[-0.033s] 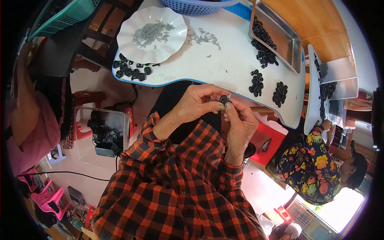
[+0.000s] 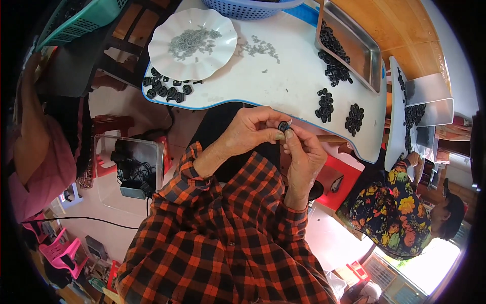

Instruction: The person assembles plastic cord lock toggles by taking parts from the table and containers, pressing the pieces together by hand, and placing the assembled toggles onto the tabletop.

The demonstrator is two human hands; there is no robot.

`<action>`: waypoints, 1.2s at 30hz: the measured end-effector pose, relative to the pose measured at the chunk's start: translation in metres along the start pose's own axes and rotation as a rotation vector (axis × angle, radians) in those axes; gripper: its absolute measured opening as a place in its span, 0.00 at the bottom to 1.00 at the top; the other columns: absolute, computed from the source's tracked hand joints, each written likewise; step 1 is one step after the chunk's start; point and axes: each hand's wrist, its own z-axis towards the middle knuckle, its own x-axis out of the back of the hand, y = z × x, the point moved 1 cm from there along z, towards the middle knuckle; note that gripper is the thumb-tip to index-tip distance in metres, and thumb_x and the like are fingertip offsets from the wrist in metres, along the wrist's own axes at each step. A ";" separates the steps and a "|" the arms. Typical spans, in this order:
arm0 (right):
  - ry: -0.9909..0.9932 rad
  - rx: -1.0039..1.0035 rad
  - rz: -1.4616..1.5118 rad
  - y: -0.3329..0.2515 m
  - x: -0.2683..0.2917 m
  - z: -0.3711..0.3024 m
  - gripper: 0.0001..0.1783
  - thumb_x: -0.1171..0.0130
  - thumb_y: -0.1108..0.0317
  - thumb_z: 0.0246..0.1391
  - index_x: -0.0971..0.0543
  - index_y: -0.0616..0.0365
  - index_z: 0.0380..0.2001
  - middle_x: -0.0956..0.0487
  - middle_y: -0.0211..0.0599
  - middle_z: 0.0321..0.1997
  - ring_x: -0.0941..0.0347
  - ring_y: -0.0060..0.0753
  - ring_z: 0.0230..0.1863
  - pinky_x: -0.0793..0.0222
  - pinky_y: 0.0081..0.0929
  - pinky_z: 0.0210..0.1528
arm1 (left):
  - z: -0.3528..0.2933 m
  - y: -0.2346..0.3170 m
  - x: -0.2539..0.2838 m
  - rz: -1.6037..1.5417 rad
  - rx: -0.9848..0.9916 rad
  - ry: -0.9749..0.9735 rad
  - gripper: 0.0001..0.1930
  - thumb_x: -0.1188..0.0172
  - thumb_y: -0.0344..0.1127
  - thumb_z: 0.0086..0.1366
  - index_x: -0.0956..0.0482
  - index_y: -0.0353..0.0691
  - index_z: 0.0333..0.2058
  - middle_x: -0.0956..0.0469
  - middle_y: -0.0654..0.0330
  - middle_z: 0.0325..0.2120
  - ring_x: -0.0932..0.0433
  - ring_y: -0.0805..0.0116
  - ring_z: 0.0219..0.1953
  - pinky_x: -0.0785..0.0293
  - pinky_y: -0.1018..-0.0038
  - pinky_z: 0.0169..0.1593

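Observation:
My left hand (image 2: 253, 129) and my right hand (image 2: 305, 152) meet in front of my chest, just off the table's near edge. Between their fingertips is a small rounded black plastic part (image 2: 283, 125), partly covered by the fingers. Both hands are closed on it, thumb against fingers. On the white table (image 2: 243, 83) a scalloped white plate (image 2: 223, 61) holds a heap of tiny grey pieces (image 2: 192, 43), possibly springs. More grey pieces (image 2: 260, 48) lie scattered beside it. Loose black parts (image 2: 167, 91) sit below the plate, and two small piles of black parts (image 2: 324, 105) lie at the right.
A metal tray (image 2: 362, 48) tips more black parts onto the table at the far right. A blue basket (image 2: 248, 9) stands at the back. Another person in a flowered shirt (image 2: 400, 207) works at the right; a person in pink (image 2: 50, 157) is at the left, near a clear bin (image 2: 104, 172).

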 end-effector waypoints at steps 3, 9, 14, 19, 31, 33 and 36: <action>-0.005 -0.012 0.029 0.002 0.001 0.001 0.07 0.39 0.74 0.51 0.20 0.63 0.35 0.24 0.26 0.23 0.32 0.12 0.23 0.36 0.09 0.27 | 0.002 -0.004 0.002 0.095 -0.077 -0.021 0.17 0.37 0.22 0.54 0.23 0.34 0.45 0.28 0.65 0.29 0.26 0.79 0.31 0.25 0.84 0.34; -0.019 -0.023 0.015 0.002 0.001 0.001 0.07 0.38 0.74 0.51 0.20 0.63 0.35 0.24 0.27 0.23 0.32 0.12 0.23 0.37 0.09 0.26 | 0.002 -0.002 0.003 0.123 -0.091 -0.029 0.16 0.36 0.23 0.54 0.22 0.36 0.43 0.29 0.66 0.29 0.28 0.81 0.28 0.26 0.86 0.32; -0.030 -0.037 0.027 0.000 0.001 0.001 0.07 0.39 0.74 0.51 0.20 0.64 0.34 0.24 0.27 0.23 0.32 0.12 0.23 0.37 0.09 0.26 | 0.001 -0.003 0.004 0.184 -0.133 -0.045 0.15 0.36 0.23 0.54 0.21 0.36 0.42 0.29 0.67 0.27 0.29 0.82 0.28 0.29 0.85 0.31; -0.038 -0.038 0.048 0.002 0.002 0.001 0.06 0.39 0.75 0.51 0.20 0.64 0.34 0.24 0.27 0.22 0.33 0.12 0.23 0.37 0.09 0.26 | 0.001 -0.004 0.002 0.142 -0.106 -0.031 0.15 0.36 0.23 0.54 0.21 0.36 0.42 0.29 0.67 0.27 0.28 0.82 0.27 0.29 0.85 0.30; -0.116 -0.140 0.224 0.007 0.007 0.005 0.06 0.38 0.76 0.49 0.20 0.66 0.32 0.22 0.30 0.24 0.31 0.15 0.22 0.36 0.11 0.26 | 0.001 0.000 0.004 0.157 -0.142 -0.075 0.15 0.36 0.22 0.54 0.22 0.34 0.43 0.26 0.65 0.28 0.28 0.82 0.27 0.27 0.85 0.30; -0.127 -0.165 0.231 0.007 0.007 0.006 0.06 0.37 0.76 0.49 0.20 0.66 0.32 0.22 0.31 0.24 0.31 0.15 0.22 0.36 0.11 0.26 | 0.000 0.003 0.005 0.195 -0.155 -0.081 0.15 0.36 0.23 0.54 0.22 0.34 0.43 0.26 0.65 0.27 0.28 0.82 0.27 0.27 0.85 0.30; -0.125 -0.182 0.192 0.007 0.008 0.007 0.06 0.37 0.77 0.49 0.20 0.66 0.32 0.22 0.31 0.24 0.31 0.16 0.22 0.36 0.11 0.25 | -0.001 0.006 0.004 0.217 -0.104 -0.066 0.16 0.36 0.23 0.55 0.23 0.33 0.43 0.25 0.66 0.27 0.28 0.83 0.28 0.26 0.85 0.31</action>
